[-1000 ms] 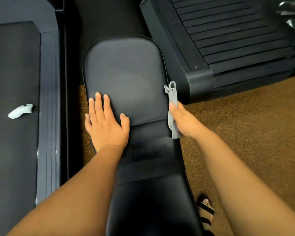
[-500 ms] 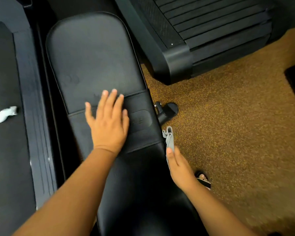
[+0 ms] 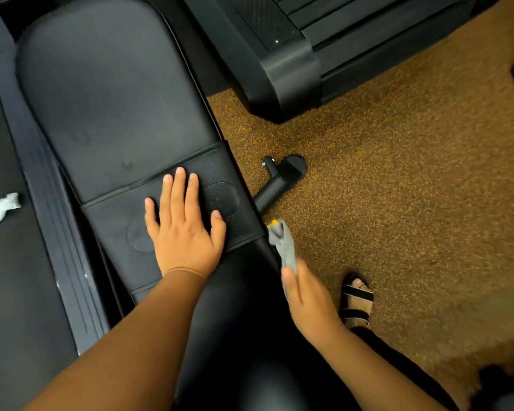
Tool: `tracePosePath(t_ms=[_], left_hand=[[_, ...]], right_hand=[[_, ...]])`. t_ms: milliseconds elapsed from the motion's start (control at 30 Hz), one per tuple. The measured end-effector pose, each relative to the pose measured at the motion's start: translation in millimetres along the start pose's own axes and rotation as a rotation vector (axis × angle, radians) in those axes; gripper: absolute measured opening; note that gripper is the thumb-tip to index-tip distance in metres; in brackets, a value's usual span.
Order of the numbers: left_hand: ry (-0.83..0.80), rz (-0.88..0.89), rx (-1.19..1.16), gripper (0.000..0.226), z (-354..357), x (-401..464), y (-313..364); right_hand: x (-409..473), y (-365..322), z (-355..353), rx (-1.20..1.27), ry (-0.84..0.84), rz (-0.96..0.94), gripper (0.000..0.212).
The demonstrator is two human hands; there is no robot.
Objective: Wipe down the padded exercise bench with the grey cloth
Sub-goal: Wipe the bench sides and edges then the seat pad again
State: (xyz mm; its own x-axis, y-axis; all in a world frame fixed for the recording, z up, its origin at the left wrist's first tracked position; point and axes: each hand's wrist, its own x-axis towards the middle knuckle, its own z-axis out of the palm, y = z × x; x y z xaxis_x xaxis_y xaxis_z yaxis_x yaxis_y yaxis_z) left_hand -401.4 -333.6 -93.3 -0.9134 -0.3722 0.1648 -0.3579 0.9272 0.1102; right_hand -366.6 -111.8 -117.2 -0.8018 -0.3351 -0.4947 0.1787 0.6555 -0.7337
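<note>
The black padded exercise bench (image 3: 110, 93) runs from the top left down to the bottom centre, with a textured band across its middle. My left hand (image 3: 184, 226) lies flat on that band, fingers straight. My right hand (image 3: 309, 301) is at the bench's right side edge and grips the grey cloth (image 3: 285, 247). The cloth sticks up from my fingers against the edge of the pad.
A black treadmill (image 3: 291, 54) stands at the top right, and another dark machine deck (image 3: 12, 262) lies on the left with a small white object (image 3: 0, 209) on it. The bench's black foot (image 3: 282, 176) sticks out over brown carpet. My sandalled foot (image 3: 356, 301) stands by the bench.
My right hand has slid the cloth back along the bench's right edge toward me. My left hand moved from the upper pad onto the textured band. The view has shifted closer.
</note>
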Motion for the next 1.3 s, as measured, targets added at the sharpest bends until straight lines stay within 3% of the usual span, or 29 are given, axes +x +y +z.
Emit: tracePosePath(t_ms=[133,367,500,633,867,933,1167,1300], left_hand=[[-0.001,-0.004,0.0,0.064,0.8,0.5,1.1],[-0.002,-0.001,0.006,0.065,-1.2,-1.6,0.6],[-0.002,0.001,0.0,0.066,-1.7,-0.9,-0.1],[-0.002,0.0,-0.011,0.065,-2.7,-0.3,0.6],[-0.008,-0.006,0.003,0.066,-3.7,-2.8,1.6],[-0.008,-0.008,0.006,0.066,-4.1,-2.8,1.8],[0.011,-0.004,-0.006,0.066,-5.1,-3.4,1.9],[0.015,-0.003,-0.011,0.066,-5.7,-4.4,2.9]], right_hand=[[-40.8,29.6,-7.8,0.051,-0.08,0.072,0.079],[36.3,-32.3,2.4,-0.039,0.026,-0.013,0.044],[45.1,-47.6,3.7,-0.052,0.063,-0.027,0.047],[-7.9,-1.2,5.3,-0.078,0.058,-0.056,0.064],[-95.8,78.5,1.7,-0.012,-0.035,0.113,0.06],[-82.9,67.3,1.7,-0.032,0.004,0.146,0.063],[10.1,-7.7,2.6,-0.103,0.017,0.027,0.043],[5.7,-8.6,4.5,-0.102,0.06,-0.034,0.043]])
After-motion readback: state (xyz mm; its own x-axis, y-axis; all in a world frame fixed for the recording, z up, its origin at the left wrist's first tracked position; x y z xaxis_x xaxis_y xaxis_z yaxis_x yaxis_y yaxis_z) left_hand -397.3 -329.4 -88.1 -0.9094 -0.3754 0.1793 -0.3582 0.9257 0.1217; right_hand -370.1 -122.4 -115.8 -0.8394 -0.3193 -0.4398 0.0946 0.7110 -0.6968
